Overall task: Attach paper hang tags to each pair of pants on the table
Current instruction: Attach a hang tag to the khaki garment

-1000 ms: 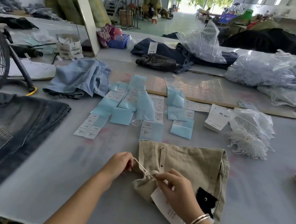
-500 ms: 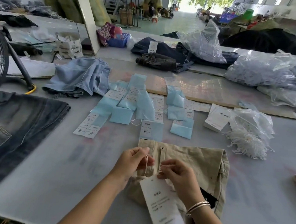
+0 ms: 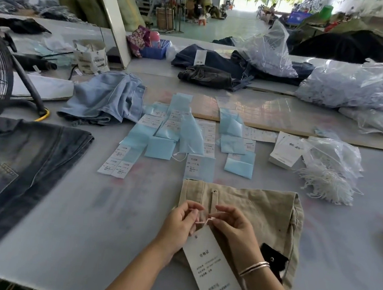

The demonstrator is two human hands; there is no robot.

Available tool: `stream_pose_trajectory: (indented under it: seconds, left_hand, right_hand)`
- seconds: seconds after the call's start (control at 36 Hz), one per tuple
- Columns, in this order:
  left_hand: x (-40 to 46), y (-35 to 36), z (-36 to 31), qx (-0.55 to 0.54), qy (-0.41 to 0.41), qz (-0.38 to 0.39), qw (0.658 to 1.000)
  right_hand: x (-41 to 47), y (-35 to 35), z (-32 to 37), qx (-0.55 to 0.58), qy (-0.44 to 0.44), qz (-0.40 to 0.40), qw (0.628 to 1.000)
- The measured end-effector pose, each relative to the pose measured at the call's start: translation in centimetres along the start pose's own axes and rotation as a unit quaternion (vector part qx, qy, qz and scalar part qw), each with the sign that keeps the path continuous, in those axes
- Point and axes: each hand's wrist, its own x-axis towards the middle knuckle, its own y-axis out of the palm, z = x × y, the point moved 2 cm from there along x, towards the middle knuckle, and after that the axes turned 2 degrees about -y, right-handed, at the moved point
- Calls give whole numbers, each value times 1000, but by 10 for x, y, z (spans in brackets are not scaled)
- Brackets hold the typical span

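A: Which step is this?
B: Tying on. The left hand [image 3: 179, 223] and right hand [image 3: 234, 226] each pinch an end of the white string [image 3: 204, 221] over the beige pants [image 3: 261, 212]; the paper tag [image 3: 215, 268] hangs just below.
A: Next?
B: Probably pulling the knot tight at the waistband.

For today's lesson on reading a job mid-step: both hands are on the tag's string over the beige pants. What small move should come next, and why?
Probably draw the two ends apart to tighten the string. The left hand and right hand each pinch it, it looks slack between them, and the hang tag hangs loose over the beige pants.
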Motion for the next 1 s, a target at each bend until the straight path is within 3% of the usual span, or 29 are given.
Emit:
stream_pose_trajectory:
  seconds: [0.11,0.25,0.33,0.47,0.69,1.0]
  left_hand:
    - [3,2,-1,4,10,-28,1000]
    - [5,4,-4,-124,-29,0,992]
    - [3,5,-2,-147,-42,24,988]
    - [0,4,4,-176,-48,-1,983]
    - [-3,11,7,-91,-7,6,996]
    - [-4,17,13,41,63,-44,996]
  right_hand:
    - [-1,-1,-1,-2,-7,7,1000]
    - [-2,-1,-2,16,-6,10,1000]
    - [-3,-1,-2,24,-11,4,1000]
    - [-4,-3,-4,43,-17,11,999]
    - [-3,-4,-5,43,-37,3,998]
    - [-3,-4,-7,46,-74,-22,996]
